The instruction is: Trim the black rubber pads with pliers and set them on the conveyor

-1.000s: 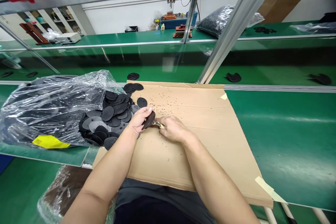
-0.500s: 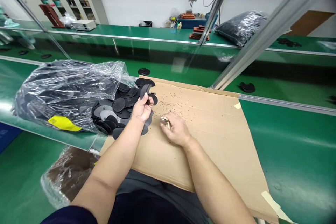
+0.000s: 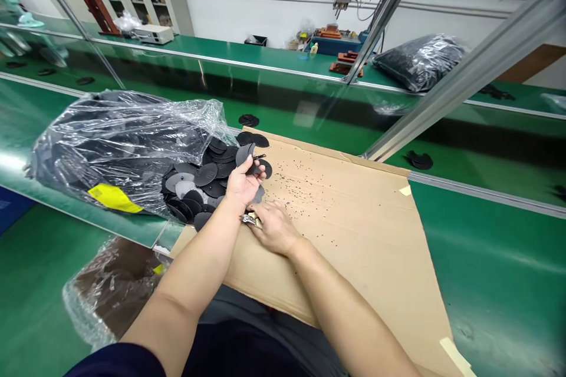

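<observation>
My left hand (image 3: 243,188) is closed round black discs (image 3: 244,155), held up at the right edge of a pile. A short dark stub sticks out to the right from between its fingers. Close below it, my right hand (image 3: 277,227) grips nippers (image 3: 249,220) with a metal head and pale handles. The head points left, towards my left wrist; most of the handles are hidden in the palm. Loose black discs (image 3: 206,175), some greyer, lie heaped beside my left hand. Tiny dark bits (image 3: 300,179) are scattered over the cardboard sheet (image 3: 354,230) under my hands.
A clear plastic bag (image 3: 119,135) full of black discs, with a yellow label (image 3: 115,197), lies on the left. Below it stands a plastic-lined box (image 3: 110,288). A slanting metal post (image 3: 442,76) rises at the right. More discs (image 3: 419,159) lie on the green belt behind.
My right hand has moved left with the nippers, up to just below my left hand. The left hand still holds the discs. The view has shifted slightly.
</observation>
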Available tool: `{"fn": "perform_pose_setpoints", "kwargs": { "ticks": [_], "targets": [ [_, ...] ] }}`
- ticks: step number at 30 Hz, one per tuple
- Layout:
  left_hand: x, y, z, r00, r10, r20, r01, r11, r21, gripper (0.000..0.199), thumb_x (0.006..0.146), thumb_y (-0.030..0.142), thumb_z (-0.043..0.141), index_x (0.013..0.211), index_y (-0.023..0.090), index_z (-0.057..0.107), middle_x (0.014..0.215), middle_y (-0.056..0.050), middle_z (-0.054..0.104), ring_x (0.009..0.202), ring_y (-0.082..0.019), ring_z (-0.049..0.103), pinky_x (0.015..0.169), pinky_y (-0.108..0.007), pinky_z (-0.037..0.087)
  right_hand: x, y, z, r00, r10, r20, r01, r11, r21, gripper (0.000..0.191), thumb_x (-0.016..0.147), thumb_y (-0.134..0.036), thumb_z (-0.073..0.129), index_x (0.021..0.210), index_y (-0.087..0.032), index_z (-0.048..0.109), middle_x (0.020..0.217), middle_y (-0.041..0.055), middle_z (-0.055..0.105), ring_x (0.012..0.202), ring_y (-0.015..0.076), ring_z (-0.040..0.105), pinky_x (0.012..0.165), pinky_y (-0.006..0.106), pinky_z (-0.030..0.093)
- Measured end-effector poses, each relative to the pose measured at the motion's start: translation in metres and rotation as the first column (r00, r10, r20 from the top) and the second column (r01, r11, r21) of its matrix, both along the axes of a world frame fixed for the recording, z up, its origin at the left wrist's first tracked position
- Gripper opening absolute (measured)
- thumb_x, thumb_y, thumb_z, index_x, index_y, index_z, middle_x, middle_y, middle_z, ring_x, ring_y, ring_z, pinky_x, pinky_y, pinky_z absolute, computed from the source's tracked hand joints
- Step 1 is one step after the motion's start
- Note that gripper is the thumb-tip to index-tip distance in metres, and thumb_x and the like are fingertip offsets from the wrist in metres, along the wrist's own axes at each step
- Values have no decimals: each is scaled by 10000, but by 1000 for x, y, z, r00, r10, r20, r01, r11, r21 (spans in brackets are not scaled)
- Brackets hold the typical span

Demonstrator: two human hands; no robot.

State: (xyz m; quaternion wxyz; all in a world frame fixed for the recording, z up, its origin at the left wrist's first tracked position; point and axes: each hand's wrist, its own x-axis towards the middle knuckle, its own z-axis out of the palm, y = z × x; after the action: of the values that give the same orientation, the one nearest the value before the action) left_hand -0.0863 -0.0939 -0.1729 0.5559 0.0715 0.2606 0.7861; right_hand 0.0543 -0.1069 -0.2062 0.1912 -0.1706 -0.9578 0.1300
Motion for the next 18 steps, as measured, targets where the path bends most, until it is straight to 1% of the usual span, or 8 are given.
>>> {"fn": "perform_pose_setpoints", "kwargs": {
  "ticks": [3, 5, 6, 8, 11, 14, 16, 18],
  "targets": [
    [2, 2, -4, 999, -23, -41, 23, 1000, 2, 140, 800, 225, 664, 917, 152, 638, 715, -1, 590, 635, -110, 588, 599, -234, 460, 1, -1, 1, 1000, -8, -8, 9, 999, 37, 248, 874, -352, 592, 1051, -179, 592, 980, 93, 632, 908, 238, 516, 824, 365, 367],
    [1, 2, -5, 999, -36, -26, 37, 999, 19, 123, 814, 217, 640, 916, 149, 638, 713, -7, 590, 635, -116, 590, 596, -240, 463, 1, -2, 3, 1000, 1, -23, 0, 998, 55, 229, 891, -371, 567, 1007, -177, 606, 1012, 99, 631, 918, 239, 511, 831, 371, 367],
    [0, 1, -3, 999, -39, -9, 39, 999, 30, 107, 830, 214, 617, 913, 151, 638, 712, -8, 587, 637, -116, 590, 598, -240, 464, 1, -3, 4, 999, 21, -27, -19, 998, 64, 223, 899, -366, 556, 1011, -180, 608, 1044, 97, 631, 924, 235, 508, 837, 372, 366],
    [-4, -3, 2, 999, -27, 19, 26, 998, 63, 103, 866, 217, 566, 912, 161, 638, 715, -9, 583, 651, -110, 587, 613, -234, 464, 1, -5, 7, 997, 81, -16, -79, 993, 93, 237, 911, -349, 541, 1078, -191, 600, 1159, 84, 615, 956, 231, 498, 855, 377, 363],
    [-11, -12, 12, 1000, 25, -1, -25, 992, 125, 138, 901, 251, 522, 920, 181, 639, 743, -11, 584, 680, -96, 577, 649, -219, 462, 1, -6, 10, 984, 173, 34, -175, 977, 119, 277, 921, -333, 531, 1167, -215, 577, 1310, 50, 555, 1002, 229, 476, 859, 379, 365],
    [-15, -16, 17, 999, 44, -15, -41, 986, 161, 154, 910, 263, 508, 914, 186, 641, 747, -9, 582, 677, -90, 568, 652, -217, 459, 3, -5, 12, 981, 183, 61, -188, 979, 81, 264, 914, -335, 542, 1146, -219, 594, 1289, 45, 573, 1014, 227, 473, 852, 380, 368],
    [-17, -16, 16, 1000, 26, 16, -29, 984, 176, 162, 914, 249, 494, 905, 180, 641, 738, -9, 577, 670, -91, 568, 643, -221, 456, 7, -4, 13, 983, 166, 75, -171, 984, 56, 248, 897, -325, 565, 1113, -211, 608, 1251, 50, 593, 1010, 229, 478, 850, 382, 371],
    [-18, -14, 14, 999, 21, 38, -28, 982, 185, 159, 912, 240, 494, 900, 178, 641, 734, -7, 575, 668, -91, 569, 642, -223, 453, 10, -3, 14, 985, 152, 87, -157, 986, 50, 231, 893, -328, 567, 1079, -203, 621, 1266, 56, 581, 998, 229, 483, 850, 381, 376]
  ]
}}
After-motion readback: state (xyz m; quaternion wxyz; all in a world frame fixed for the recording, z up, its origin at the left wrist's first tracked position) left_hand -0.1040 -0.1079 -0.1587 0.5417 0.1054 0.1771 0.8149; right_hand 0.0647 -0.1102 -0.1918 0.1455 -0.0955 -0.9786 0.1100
